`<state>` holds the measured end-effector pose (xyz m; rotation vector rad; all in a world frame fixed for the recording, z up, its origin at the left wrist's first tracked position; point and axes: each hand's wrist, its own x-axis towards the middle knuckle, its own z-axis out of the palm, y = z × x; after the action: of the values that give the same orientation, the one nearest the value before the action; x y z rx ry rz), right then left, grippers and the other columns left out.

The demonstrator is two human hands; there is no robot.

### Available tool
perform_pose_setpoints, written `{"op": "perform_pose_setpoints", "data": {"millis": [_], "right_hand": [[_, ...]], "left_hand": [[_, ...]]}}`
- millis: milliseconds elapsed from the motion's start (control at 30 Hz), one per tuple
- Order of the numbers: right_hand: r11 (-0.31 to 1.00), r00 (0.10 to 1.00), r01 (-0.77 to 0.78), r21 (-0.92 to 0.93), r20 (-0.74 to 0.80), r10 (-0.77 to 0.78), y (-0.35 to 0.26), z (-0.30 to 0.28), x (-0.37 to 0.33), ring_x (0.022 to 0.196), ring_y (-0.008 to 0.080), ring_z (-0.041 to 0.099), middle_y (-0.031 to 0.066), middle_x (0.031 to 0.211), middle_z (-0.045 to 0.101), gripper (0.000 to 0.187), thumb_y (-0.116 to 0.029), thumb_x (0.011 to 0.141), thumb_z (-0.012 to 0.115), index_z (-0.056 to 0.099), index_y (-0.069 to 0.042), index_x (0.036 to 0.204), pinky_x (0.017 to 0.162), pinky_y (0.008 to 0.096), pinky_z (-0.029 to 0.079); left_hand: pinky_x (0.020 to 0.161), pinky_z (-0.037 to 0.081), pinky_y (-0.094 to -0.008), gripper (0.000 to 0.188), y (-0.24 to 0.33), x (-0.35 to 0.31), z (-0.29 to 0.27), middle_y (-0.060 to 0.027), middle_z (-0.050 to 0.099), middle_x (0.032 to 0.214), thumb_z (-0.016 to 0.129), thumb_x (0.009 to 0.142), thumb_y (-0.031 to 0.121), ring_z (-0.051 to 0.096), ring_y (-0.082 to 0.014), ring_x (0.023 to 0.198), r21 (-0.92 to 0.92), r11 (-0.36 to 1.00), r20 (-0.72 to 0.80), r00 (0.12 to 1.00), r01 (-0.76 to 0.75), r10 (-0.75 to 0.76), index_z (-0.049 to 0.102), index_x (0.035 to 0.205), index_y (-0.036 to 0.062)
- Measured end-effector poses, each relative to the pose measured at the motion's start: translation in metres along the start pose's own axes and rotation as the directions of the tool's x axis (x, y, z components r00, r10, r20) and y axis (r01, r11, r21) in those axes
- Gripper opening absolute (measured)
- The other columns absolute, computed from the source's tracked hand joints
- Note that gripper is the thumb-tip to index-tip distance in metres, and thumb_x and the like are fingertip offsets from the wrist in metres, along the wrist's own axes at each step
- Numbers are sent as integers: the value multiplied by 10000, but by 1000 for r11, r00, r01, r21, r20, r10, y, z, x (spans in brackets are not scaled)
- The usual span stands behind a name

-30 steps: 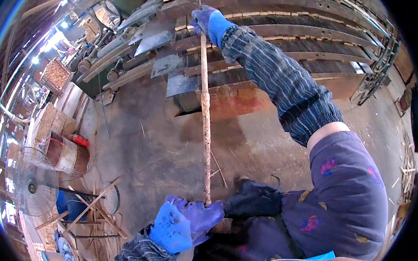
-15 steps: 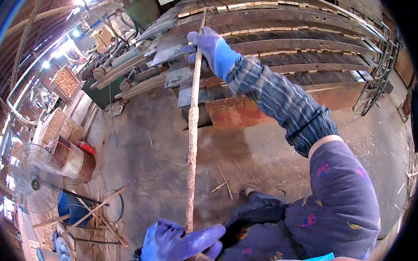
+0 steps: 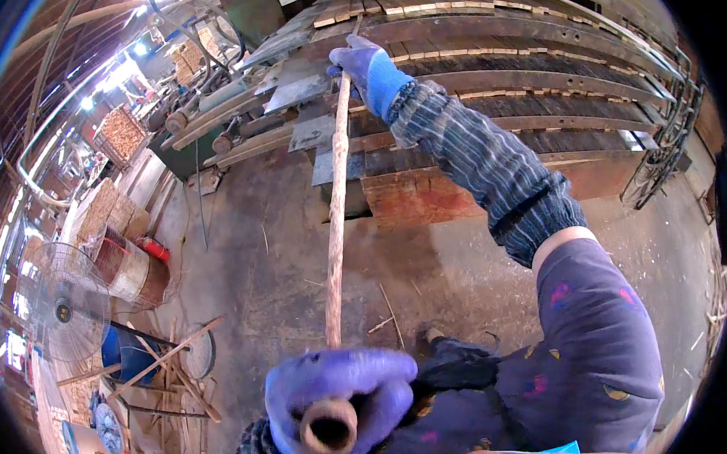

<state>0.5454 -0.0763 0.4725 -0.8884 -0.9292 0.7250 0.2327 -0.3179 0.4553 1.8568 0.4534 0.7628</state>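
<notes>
1. Left hand, in a purple glove, at the lower edge of the view: its fingers are wrapped tight around the near end of a long wooden pole; the hollow, round end of the pole faces the camera.
2. Wooden pole: a slim, pale stick that runs from the left hand up and away over the concrete floor to the right hand.
3. Concrete floor: grey, strewn with thin splinters; a fan stands to the left, with a red canister beyond it.
4. Right arm: a striped knitted sleeve stretches out from the lower right toward the top centre.
5. Right hand, in a blue and purple glove: its fingers are curled closed around the far end of the pole.
6. Stack of long curved planks: it lies behind the right hand, across the top of the view, with the far end of the pole against it.
</notes>
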Motion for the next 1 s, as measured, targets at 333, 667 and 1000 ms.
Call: {"op": "perform_pose_setpoints", "data": {"millis": [333, 667, 1000], "right_hand": [[989, 995, 96, 114, -2, -97, -40, -10, 18, 702, 158, 601, 70, 870, 562, 239, -145, 836, 569, 456, -44, 1020, 465, 295, 477], [992, 997, 79, 96, -14, -78, 15, -35, 28, 693, 212, 601, 159, 922, 561, 668, -47, 835, 519, 157, 30, 1391, 516, 315, 507], [990, 998, 50, -133, -25, -54, 10, -44, -24, 705, 174, 573, 124, 942, 568, 593, -120, 859, 515, 229, 30, 1356, 501, 294, 496]], "left_hand": [[467, 419, -252, 272, -21, 43, -11, -25, 599, 624, 640, 746, 243, 558, -128, 485, 162, 978, 316, 946, -132, 75, 626, 936, 48], [549, 498, -372, 240, -28, 60, -11, -67, 635, 746, 684, 706, 315, 628, -266, 646, 746, 575, 484, 866, -336, -122, 614, 890, 179], [510, 479, -358, 238, -39, 29, -1, -44, 624, 716, 662, 711, 349, 620, -264, 615, 707, 590, 573, 804, -390, -156, 598, 886, 201]]}}
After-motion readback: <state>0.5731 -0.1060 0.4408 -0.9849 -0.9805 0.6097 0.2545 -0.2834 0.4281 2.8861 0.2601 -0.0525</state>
